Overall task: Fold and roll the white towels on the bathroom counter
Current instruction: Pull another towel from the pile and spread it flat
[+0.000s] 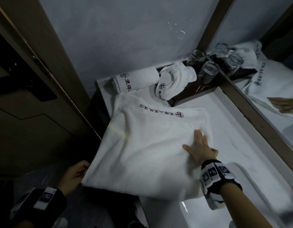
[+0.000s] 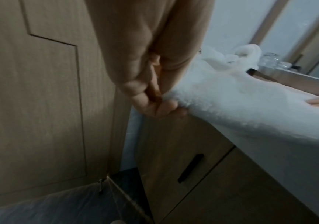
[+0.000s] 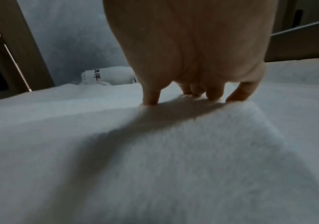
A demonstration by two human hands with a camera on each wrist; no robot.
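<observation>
Right hand [image 1: 200,148] flat, fingers straight, pressing the large white towel [image 1: 142,145] spread on the counter [image 1: 241,137]. Left hand [image 1: 73,175] pinches the towel's overhanging near-left corner. Beyond the fingertips: rolled towel [image 1: 135,81], crumpled towel [image 1: 175,79], glasses [image 1: 208,71].

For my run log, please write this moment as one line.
step: folding large towel | left hand: pinches its corner off the counter edge | right hand: flat on it | rolled towel: at back
</observation>
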